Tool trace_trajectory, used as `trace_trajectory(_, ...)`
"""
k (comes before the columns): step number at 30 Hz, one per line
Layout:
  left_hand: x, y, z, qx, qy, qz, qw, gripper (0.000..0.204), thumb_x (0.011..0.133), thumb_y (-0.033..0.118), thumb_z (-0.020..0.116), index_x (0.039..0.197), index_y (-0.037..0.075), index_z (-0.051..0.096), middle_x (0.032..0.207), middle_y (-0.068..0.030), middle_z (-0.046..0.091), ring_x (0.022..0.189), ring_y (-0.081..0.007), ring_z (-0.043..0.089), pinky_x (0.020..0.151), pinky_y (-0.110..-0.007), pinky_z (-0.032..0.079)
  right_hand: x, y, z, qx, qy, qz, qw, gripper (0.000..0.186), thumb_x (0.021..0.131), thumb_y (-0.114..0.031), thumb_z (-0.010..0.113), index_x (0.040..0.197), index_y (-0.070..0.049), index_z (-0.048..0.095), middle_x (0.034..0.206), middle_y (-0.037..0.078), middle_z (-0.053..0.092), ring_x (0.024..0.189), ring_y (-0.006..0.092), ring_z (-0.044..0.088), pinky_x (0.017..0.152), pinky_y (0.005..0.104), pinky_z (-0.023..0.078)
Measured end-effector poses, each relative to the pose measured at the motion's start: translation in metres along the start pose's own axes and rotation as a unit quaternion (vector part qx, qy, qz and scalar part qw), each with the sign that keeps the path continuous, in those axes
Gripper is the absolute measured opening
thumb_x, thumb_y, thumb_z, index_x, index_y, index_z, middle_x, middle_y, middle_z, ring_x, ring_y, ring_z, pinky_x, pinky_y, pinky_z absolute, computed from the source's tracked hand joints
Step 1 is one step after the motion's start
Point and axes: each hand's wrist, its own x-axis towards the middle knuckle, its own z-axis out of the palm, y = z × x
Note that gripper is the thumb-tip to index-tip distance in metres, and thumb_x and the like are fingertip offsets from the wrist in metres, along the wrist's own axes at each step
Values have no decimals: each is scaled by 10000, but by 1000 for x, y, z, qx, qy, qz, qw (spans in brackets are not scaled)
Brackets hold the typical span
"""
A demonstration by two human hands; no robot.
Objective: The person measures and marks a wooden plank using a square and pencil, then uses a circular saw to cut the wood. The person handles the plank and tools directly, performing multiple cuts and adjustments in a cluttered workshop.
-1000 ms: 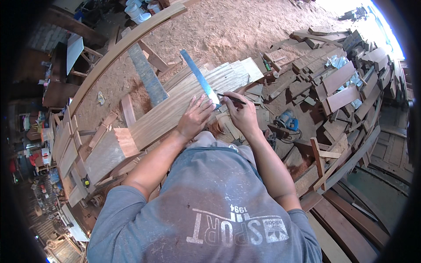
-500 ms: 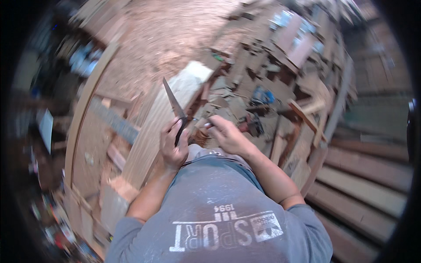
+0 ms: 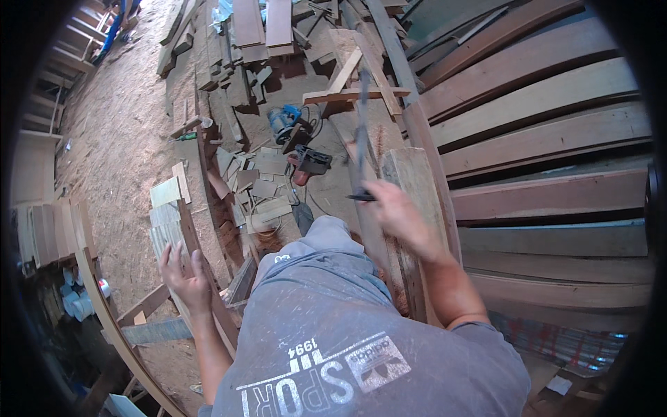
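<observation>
Head | right hand: square, near beam edge | left hand: empty, apart

Sawdust across the floor

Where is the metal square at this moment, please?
In the head view, the metal square is right of centre, in the person's right hand, blurred and pointing up the picture in front of the crossed wooden strips.
</observation>
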Motion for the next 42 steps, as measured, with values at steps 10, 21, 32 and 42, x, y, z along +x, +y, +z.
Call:
trace_trajectory(10,-65,-94,-10,199,8,-118,973,703,1044,520,692,1521,20,561,1483,-252,583,1397,-459,538,1170,-584,407,-135,103,-34,-106,-178,254,945,309,941,-127,719,1243,-65,745,1269,221,695,1263,442,608,1086,517,492)
trace_trajectory(21,-60,-70,-5,182,-4,-178,967,811,1025,615,640,1581,46,484,1460,-274,591,1348,-476,575,1120,-599,441,-91,141,-23,-190,-110,392,893,354,991,-223,698,1219,47,682,1198,345,726,1171,515,690,1000,576,549)
trace_trajectory(32,-59,-74,0,141,-22,-183,973,825,1033,567,660,1598,7,442,1457,-311,562,1347,-504,552,1138,-574,438,178,79,159,104,-129,161,973,397,1115,-351,614,1191,9,763,931,199,795,975,329,779,899,383,591)
trace_trajectory(42,-66,-78,-5,202,-55,-181,961,845,1028,595,627,1589,-13,454,1456,-290,573,1365,-471,536,1179,-546,403,358,207,135,673,159,425,583,609,980,-461,808,1407,-72,616,1320,169,681,1167,368,653,1053,566,556)
